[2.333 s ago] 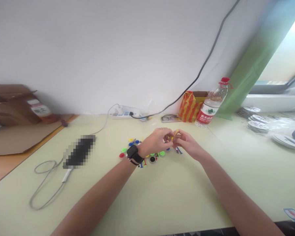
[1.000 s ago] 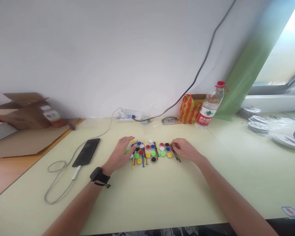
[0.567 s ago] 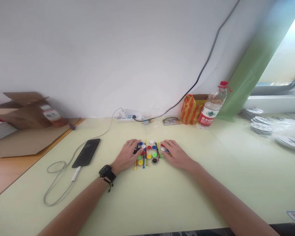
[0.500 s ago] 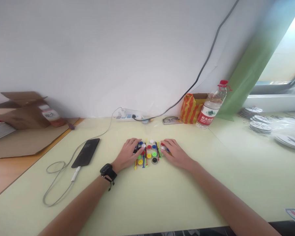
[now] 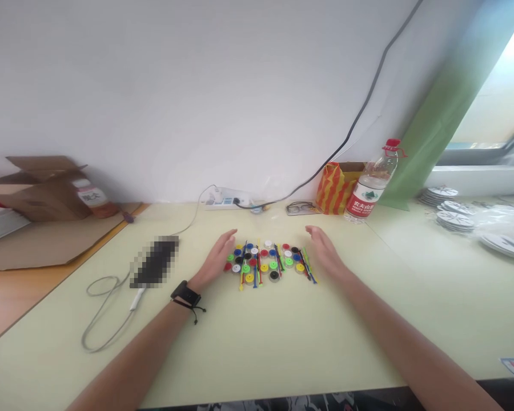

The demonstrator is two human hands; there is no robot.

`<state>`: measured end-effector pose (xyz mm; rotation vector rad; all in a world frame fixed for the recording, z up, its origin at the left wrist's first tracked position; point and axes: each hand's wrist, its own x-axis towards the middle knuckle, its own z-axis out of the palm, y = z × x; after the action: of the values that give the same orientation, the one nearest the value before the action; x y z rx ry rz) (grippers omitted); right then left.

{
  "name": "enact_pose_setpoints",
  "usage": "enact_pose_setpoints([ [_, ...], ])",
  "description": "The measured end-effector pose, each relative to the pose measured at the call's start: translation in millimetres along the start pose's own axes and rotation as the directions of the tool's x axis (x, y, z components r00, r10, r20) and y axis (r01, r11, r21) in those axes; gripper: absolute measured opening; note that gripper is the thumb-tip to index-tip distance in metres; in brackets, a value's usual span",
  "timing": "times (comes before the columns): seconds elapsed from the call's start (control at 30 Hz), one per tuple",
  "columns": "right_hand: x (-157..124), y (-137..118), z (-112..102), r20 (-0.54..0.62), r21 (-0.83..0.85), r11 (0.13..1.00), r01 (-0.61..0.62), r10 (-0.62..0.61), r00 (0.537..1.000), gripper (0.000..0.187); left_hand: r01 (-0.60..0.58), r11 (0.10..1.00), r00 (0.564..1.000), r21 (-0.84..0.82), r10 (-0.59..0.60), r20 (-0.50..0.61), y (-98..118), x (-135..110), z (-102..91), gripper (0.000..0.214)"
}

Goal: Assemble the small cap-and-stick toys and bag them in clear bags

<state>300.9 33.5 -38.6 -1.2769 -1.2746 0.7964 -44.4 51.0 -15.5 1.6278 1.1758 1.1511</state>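
A cluster of small coloured round pieces (image 5: pixel 265 260) and thin coloured sticks (image 5: pixel 257 271) lies on the pale yellow-green table (image 5: pixel 282 342). My left hand (image 5: pixel 216 260) stands on edge at the cluster's left side, fingers straight and together, holding nothing. A black watch sits on that wrist. At the right side my right hand (image 5: pixel 323 254) mirrors it, palm facing the pieces, fingers stretched out and empty. Both hands flank the pieces, close to the outermost ones.
A phone (image 5: pixel 154 269) with a grey cable lies to the left. Behind are a power strip (image 5: pixel 225 201), glasses (image 5: pixel 298 207), a striped bag (image 5: pixel 334 194) and a water bottle (image 5: pixel 370 185). Cardboard boxes (image 5: pixel 43 188) stand far left, stacked plates (image 5: pixel 448 208) far right.
My hands lay flat on top of the pieces half a second ago; now they have lifted off and moved apart to the cluster's two sides, uncovering the pieces.
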Motion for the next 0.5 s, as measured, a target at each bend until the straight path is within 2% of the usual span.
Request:
enact_pose_setpoints([
  [0.1, 17.1, 12.6, -18.7, -0.045, 0.092, 0.992, -0.091, 0.095, 0.994, 0.056, 0.129, 0.944, 0.977, -0.305, -0.173, -0.124, -6.0, 11.1, -8.4, 0.041],
  [0.23, 27.4, 19.2, -31.0, -0.025, 0.164, 0.976, -0.144, 0.150, 0.988, 0.062, 0.216, 0.826, 0.943, -0.521, -0.315, -0.108, -2.6, 18.5, -18.9, 0.051],
  [0.4, 27.5, 13.6, -43.1, 0.149, 0.341, 0.919, -0.195, 0.152, 0.977, 0.079, 0.185, 0.619, 0.929, -0.764, -0.364, -0.071, 5.1, 12.1, -29.7, 0.070],
  [0.5, 24.1, 11.4, -48.5, 0.149, 0.409, 0.894, -0.185, 0.134, 0.980, 0.088, 0.146, 0.513, 0.911, -0.846, -0.402, -0.087, 2.0, 10.2, -33.8, 0.076],
])
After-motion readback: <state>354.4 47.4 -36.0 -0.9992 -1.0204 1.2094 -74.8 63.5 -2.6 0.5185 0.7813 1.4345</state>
